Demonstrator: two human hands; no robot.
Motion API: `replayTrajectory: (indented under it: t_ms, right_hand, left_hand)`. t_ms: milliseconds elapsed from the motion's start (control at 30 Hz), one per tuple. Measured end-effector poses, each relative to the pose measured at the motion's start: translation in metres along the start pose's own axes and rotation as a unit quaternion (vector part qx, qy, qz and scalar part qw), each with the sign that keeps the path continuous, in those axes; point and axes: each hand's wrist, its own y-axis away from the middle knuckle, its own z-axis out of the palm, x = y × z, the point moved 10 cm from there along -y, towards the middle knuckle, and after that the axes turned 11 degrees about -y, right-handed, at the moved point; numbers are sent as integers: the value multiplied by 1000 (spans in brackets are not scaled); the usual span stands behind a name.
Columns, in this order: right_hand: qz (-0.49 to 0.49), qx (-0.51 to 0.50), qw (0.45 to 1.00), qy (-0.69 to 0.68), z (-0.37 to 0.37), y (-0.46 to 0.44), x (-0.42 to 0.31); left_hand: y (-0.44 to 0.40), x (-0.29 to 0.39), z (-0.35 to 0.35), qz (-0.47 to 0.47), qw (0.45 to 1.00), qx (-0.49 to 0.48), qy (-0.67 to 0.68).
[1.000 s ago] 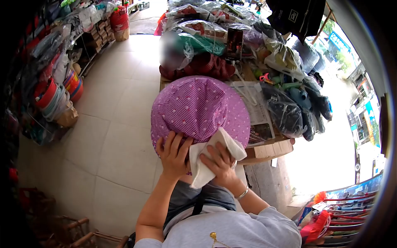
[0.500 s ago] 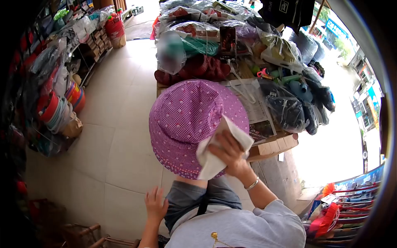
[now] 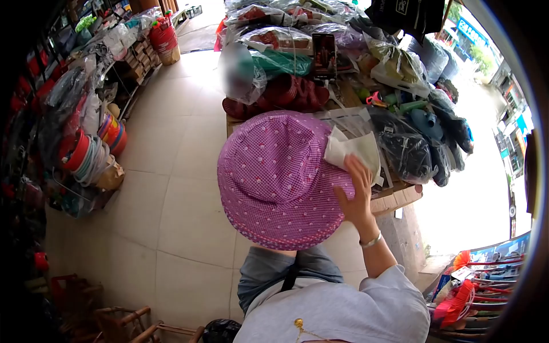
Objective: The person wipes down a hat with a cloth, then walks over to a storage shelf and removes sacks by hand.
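Now, hat: purple, checked and flowered, crown up, in front of the person's lap [image 3: 280,171]; its far brim overlaps the near part of the table [image 3: 396,200], and what holds it up is hidden.
Cloth: off-white, by the hat's right brim, just beyond the right hand's fingertips [image 3: 351,143]; whether the two touch cannot be told.
Right hand: palm down beside the brim [image 3: 359,191], fingers stretched out and fairly close together, thumb set wide, pinching nothing visible.
Wrist: a silvery bracelet [image 3: 371,240].
Left hand: outside the view, so its fingers cannot be told.
Tabletop: dark red shoes behind the hat [image 3: 294,93], an upright phone above them [image 3: 324,56], bagged dark shoes to the right [image 3: 405,155].
Clothes: grey shirt [image 3: 337,306], grey-blue shorts [image 3: 262,277].
Floor: pale tiles on the left [image 3: 191,211].
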Motion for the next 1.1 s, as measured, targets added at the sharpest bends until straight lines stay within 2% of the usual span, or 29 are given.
replayTrajectory:
  t_ms: [67,100,167,200,233,300,433,500,633,800,967,1033,1100]
  right_hand:
    - [-84,-49,982,-162,3,20,-47]
    - [-59,-154,956,-241,24,39,-61]
    - [-7,-290,877,-382,65,83,-92]
    - [57,-356,827,-432,85,112,-98]
    - [60,-356,826,-433,91,133,-100]
    - [178,-533,727,-393,131,202,-96]
    - [132,-555,702,-427,153,220,-115]
    - [155,-590,623,-490,163,227,-130]
    - [134,-598,608,-504,171,233,-141]
    - [136,-618,629,-452,153,216,-132]
    - [173,-597,655,-430,135,218,-108]
    - [202,-586,668,-411,121,222,-90]
    - [252,-576,677,-383,97,232,-67]
  left_hand:
    - [4,-2,1,-5,1000,3,6]
    - [6,-4,1,-9,1000,4,11]
    - [10,-5,3,-13,1000,4,16]
    - [12,-7,3,-15,1000,3,18]
    - [13,-7,4,-15,1000,2,19]
    - [18,-9,5,-18,1000,4,25]
    - [26,-11,6,-20,999,8,31]
    - [30,-12,7,-21,999,13,32]
    - [37,-11,8,-16,999,29,33]
    - [44,-4,-1,17,997,78,13]
    - [48,40,-57,158,958,220,-94]
    - [43,71,-79,228,931,240,-152]
    - [29,100,-95,283,909,221,-214]
